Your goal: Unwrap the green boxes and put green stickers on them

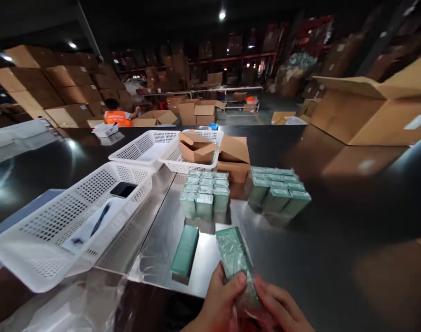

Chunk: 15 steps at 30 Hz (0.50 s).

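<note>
Hands meet at the near edge of the bench (335, 286), both closed on one green packet (235, 258) wrapped in clear film. The left hand (219, 302) has its thumb pressed over the packet's near end with the fingers underneath; the right hand (283, 309) wraps its fingers along the packet's right side. The packet is lifted just off the steel surface and points away from the person, tilted slightly left.

Just to its left a second green packet (185, 251) lies flat on the bench, apart from the held one. Farther toward the middle stands a block of green packets (205, 193), stacked upright and close together, and to its right a second block (279, 189) leans a little toward the far right.

Along the left edge sits a white perforated basket (41, 240) holding a pen (100, 219) and what looks like a dark phone (123, 189). Behind it are two more white baskets (144, 150), the right one carrying an open cardboard box (196, 146), with another small carton (234, 159) just beside it. At the far edge a person in an orange vest (117, 117) works among stacked cartons (58, 87).
</note>
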{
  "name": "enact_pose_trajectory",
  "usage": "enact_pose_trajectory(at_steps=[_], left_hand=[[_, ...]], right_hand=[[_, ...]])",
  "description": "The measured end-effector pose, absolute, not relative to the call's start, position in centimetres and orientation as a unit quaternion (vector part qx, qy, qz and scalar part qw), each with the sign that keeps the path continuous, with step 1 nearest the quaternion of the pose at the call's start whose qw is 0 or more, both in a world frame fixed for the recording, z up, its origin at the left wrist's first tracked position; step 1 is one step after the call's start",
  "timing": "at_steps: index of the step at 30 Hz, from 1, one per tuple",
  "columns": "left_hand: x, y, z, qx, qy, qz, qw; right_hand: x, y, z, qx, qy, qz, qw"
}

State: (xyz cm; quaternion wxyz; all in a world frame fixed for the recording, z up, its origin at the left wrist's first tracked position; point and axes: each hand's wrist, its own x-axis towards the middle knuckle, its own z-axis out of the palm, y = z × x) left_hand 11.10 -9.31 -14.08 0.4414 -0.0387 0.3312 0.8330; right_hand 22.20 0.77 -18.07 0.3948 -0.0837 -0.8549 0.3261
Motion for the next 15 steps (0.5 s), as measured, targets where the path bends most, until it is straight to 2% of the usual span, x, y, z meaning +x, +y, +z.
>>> enact_pose_trajectory(at_steps=[5, 7, 10, 12, 15], left_hand=[[12.2, -10.2, -14.0, -0.095, 0.412, 0.773, 0.473], [12.1, -10.8, -14.0, -0.113, 0.423, 0.755, 0.488], [12.0, -12.1, -14.6, -0.116, 0.444, 0.722, 0.518], [12.1, -13.2, -15.2, -0.101, 0.469, 0.684, 0.549], [12.1, -14.8, -15.6, -0.082, 0.488, 0.655, 0.57]], right_hand=[[21.5, 0.4, -16.7, -0.041, -0.85, 0.263, 0.455], [21.1, -0.2, -16.7, -0.055, -0.862, 0.261, 0.431], [21.2, -0.6, -16.3, -0.05, -0.868, 0.336, 0.363], [21.4, 0.0, -15.8, -0.051, -0.85, 0.396, 0.344], [21.1, 1.8, -15.2, -0.026, -0.845, 0.424, 0.323]])
